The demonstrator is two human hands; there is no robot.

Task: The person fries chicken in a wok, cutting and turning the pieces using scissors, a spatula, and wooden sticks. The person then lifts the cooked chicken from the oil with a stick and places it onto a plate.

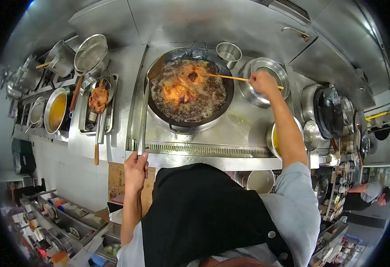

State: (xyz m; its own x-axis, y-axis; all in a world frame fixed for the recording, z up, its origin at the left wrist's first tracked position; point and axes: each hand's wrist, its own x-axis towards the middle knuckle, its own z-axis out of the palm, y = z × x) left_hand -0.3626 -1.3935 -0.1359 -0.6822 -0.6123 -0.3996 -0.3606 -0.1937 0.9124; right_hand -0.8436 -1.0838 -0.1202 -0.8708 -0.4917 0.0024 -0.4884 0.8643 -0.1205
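A wide black wok point(224, 107) of bubbling oil sits on the stove in front of me. Two golden-brown pieces that look like whole chickens point(177, 93) fry in it. My left hand point(136, 164) is closed round the end of a long-handled metal ladle point(143, 115), whose head rests at the wok's left rim. Above the metal pot to the right of the wok, my right hand point(263, 82) grips long chopsticks point(230, 77). Their tips reach the upper chicken; whether they pinch or only touch it, I cannot tell.
At left, a metal tray point(82, 131) holds a browned chicken point(98, 99) and tools, beside a bowl of yellow liquid point(57, 111). A small metal pot point(228, 52) stands behind the wok. Stacked pans point(330, 109) are at right. Another person point(368, 196) stands far right.
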